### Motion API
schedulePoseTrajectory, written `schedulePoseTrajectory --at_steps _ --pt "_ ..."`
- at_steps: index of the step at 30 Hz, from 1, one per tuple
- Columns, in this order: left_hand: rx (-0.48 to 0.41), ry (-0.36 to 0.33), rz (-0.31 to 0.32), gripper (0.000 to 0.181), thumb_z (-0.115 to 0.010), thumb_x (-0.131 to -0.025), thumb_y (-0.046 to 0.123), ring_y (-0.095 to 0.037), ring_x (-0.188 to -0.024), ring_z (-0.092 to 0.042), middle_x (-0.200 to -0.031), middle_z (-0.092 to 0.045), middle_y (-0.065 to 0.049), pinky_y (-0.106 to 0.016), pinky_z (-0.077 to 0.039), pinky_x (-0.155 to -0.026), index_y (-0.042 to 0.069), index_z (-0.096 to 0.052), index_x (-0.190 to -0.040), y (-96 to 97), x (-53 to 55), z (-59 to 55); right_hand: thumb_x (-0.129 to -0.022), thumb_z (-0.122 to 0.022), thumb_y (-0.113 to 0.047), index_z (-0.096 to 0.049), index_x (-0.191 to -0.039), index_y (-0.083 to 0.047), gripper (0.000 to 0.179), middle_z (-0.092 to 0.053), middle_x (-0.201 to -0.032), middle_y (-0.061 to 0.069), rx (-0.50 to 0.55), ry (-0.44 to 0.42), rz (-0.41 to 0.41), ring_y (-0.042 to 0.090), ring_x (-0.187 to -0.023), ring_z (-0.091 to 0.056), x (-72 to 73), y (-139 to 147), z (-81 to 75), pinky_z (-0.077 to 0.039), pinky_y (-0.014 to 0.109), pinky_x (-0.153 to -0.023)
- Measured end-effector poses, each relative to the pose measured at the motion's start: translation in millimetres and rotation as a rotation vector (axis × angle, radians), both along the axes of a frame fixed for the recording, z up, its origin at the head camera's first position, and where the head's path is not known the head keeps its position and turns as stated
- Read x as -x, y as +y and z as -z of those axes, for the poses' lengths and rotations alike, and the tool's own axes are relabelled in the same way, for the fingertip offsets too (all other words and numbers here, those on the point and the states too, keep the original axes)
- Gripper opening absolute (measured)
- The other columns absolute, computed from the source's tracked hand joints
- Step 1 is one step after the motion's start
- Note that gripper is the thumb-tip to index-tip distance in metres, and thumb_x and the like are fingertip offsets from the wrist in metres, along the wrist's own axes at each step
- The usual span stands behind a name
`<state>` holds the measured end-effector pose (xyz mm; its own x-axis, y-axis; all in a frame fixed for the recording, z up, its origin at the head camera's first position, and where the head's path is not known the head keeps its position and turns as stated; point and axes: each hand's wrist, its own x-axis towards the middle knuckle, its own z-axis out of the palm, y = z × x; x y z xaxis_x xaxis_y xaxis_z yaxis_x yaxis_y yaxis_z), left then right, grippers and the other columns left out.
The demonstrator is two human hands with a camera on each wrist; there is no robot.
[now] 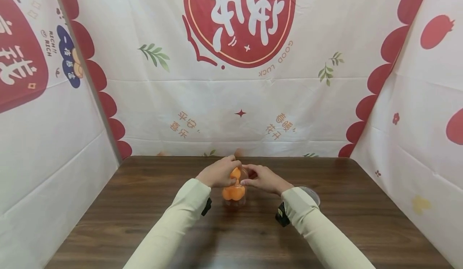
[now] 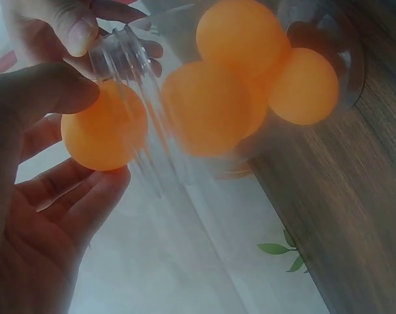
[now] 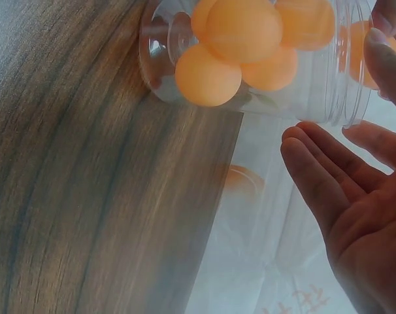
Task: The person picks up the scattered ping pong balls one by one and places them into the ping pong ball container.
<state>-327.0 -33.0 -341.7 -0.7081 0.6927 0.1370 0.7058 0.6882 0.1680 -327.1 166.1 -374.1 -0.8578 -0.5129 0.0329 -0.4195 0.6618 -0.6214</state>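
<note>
A clear jar stands on the table with several orange balls inside its lower part. At the jar's mouth, my left hand holds another orange ball between thumb and fingers. This ball sits at the threaded rim, partly seen through it in the right wrist view. My right hand holds the jar near its rim, thumb on one side and fingers along the other. Its fingers are fairly straight. The exact finger contact is partly hidden by the jar.
A clear round lid lies on the brown wooden table, partly hidden behind the right sleeve. White printed cloth walls the table at the back and both sides.
</note>
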Motion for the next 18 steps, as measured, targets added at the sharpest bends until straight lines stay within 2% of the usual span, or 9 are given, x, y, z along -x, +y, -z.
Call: schedulePoseTrajectory --at_steps 8,18 --pt "-0.022 -0.003 0.009 0.033 -0.072 -0.082 0.014 -0.014 -0.079 -0.048 -0.098 -0.052 -0.005 -0.026 -0.045 -0.072 0.008 -0.062 -0.113 -0.8 0.7 0.8 -0.090 -0.064 -0.035 -0.046 -0.140 -0.008 0.059 -0.065 -0.110 0.006 0.004 -0.015 0.003 0.019 -0.099 -0.061 0.3 -1.3 1.7 -0.052 0.037 -0.083" --pt "-0.058 -0.033 0.016 0.031 -0.069 -0.084 0.012 -0.016 -0.087 -0.056 -0.104 -0.055 -0.005 -0.030 -0.050 -0.080 0.010 -0.060 -0.114 -1.6 0.4 1.5 -0.089 -0.064 -0.040 -0.046 -0.140 -0.007 0.064 -0.066 -0.110 0.007 -0.013 -0.008 0.012 0.018 -0.100 -0.062 1.2 -1.2 0.4 -0.052 0.037 -0.083"
